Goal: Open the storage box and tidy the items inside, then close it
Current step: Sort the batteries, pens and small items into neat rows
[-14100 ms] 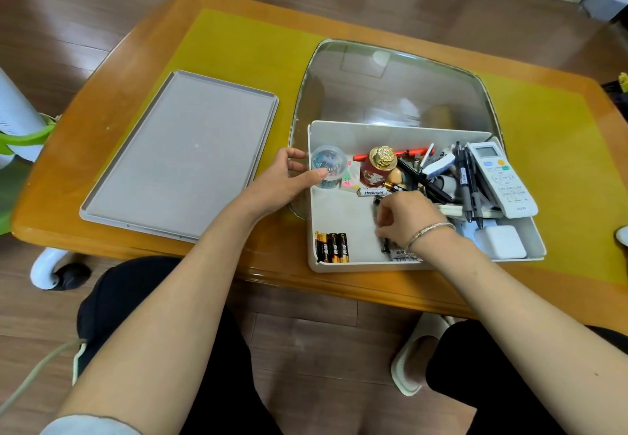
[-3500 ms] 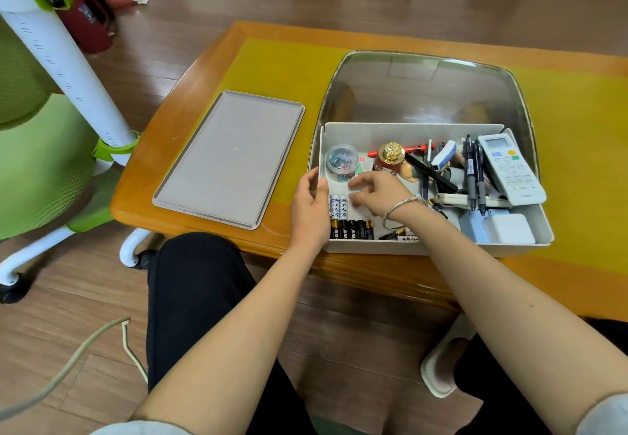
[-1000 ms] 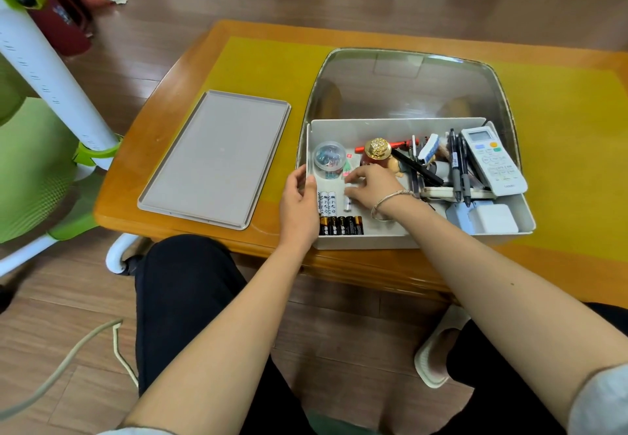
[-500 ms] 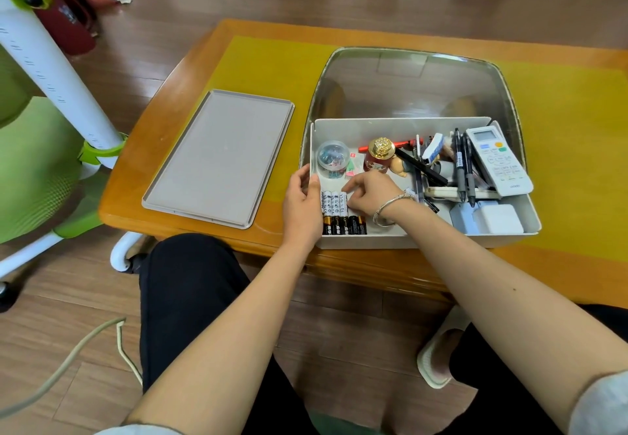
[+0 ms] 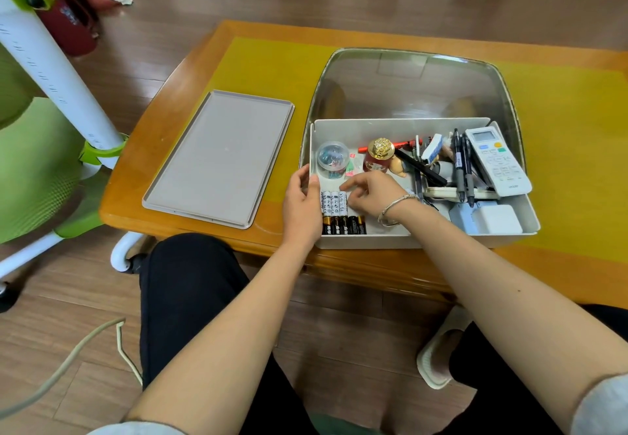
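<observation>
The white storage box stands open on the table's near edge. Its grey lid lies flat to the left. My left hand grips the box's left wall. My right hand reaches inside and its index fingertip and thumb pinch the rightmost of three white batteries, which lie side by side. A row of black-and-gold batteries sits just in front of them. Behind them are a clear round clip container and a red bottle with a gold cap.
The box's right half holds pens, a white remote and a white charger block. A glass panel is set in the yellow-topped wooden table. A green and white chair stands at the left.
The third white battery has been set beside the other two, so that three now lie in a row. My left hand stays on the box wall.
</observation>
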Tool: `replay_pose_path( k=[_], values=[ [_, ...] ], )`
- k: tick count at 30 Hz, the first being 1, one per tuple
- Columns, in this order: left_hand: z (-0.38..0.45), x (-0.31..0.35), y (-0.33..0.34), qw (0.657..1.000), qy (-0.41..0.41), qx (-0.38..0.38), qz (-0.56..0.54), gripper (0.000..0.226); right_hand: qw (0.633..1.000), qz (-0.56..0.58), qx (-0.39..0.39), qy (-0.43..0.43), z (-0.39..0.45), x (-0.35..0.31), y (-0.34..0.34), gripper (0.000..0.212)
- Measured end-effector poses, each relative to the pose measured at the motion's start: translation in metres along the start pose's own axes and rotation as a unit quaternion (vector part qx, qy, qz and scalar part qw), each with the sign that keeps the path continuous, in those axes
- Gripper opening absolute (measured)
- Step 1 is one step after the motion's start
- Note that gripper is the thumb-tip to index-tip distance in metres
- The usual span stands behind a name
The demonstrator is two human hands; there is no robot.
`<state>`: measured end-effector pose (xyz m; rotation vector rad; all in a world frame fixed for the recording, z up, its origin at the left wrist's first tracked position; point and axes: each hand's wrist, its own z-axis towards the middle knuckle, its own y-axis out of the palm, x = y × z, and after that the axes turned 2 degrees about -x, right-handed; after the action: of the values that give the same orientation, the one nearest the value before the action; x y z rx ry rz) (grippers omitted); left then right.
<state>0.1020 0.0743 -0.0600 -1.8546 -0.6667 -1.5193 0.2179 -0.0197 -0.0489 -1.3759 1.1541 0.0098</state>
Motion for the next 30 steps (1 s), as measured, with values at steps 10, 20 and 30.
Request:
replay_pose_path(
  k=[10, 20, 30],
  values=[
    [-0.001, 0.0, -0.001, 1.0, -0.01, -0.014, -0.017, 0.032, 0.989, -0.119, 0.044, 0.082, -0.012, 0.018, -0.035, 0.019],
    [-0.002, 0.001, -0.001, 1.0, -0.019, -0.012, -0.017, 0.032, 0.975, -0.202, -0.011, 0.095, -0.012, 0.019, -0.012, 0.017],
    [-0.003, 0.003, -0.001, 1.0, -0.02, -0.008, -0.008, 0.032, 0.993, -0.089, 0.053, 0.065, 0.004, 0.015, -0.005, 0.026]
  ],
)
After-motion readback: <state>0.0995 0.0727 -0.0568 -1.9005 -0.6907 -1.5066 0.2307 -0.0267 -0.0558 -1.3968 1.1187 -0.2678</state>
